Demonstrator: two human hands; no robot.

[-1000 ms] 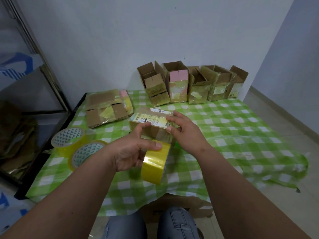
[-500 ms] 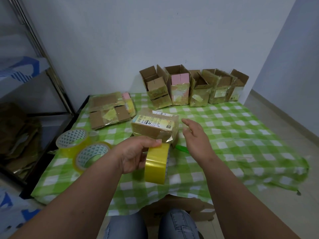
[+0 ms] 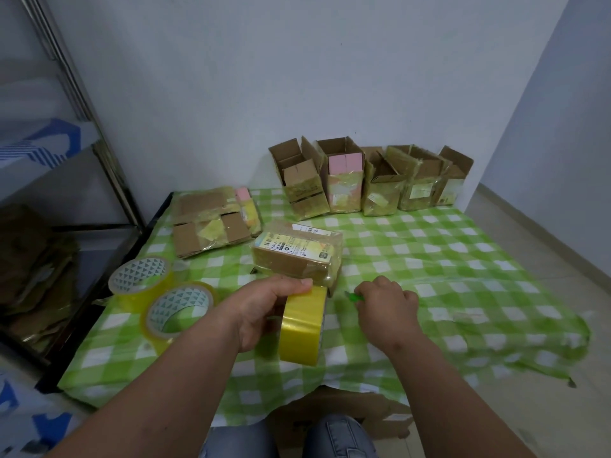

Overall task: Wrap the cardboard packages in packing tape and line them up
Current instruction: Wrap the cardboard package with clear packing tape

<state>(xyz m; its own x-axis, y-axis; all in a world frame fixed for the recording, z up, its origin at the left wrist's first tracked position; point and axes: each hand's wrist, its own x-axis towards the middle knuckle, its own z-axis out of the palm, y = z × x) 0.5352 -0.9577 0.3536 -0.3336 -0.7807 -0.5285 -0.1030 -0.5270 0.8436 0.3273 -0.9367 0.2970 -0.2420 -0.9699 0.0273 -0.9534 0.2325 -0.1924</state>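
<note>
A taped cardboard package (image 3: 297,254) with a yellow label lies on the green checked tablecloth (image 3: 446,259) in the middle. Just in front of it my left hand (image 3: 264,310) grips a roll of yellow packing tape (image 3: 302,325) held on edge, touching the package's near corner. My right hand (image 3: 386,304) is to the right of the roll, its fingers curled down on a small green tool (image 3: 353,295) lying on the cloth. Several wrapped boxes (image 3: 370,180) stand in a row against the back wall.
Two more tape rolls (image 3: 158,292) lie at the left of the table. A flat stack of taped cardboard (image 3: 215,219) sits behind them. A metal shelf rack (image 3: 66,160) stands at the left. The table's right half is bare cloth. My knees and a cardboard box (image 3: 340,421) are below the near edge.
My right hand left the package and came down to the right onto the green tool. My left hand and the tape roll stayed in front of the package.
</note>
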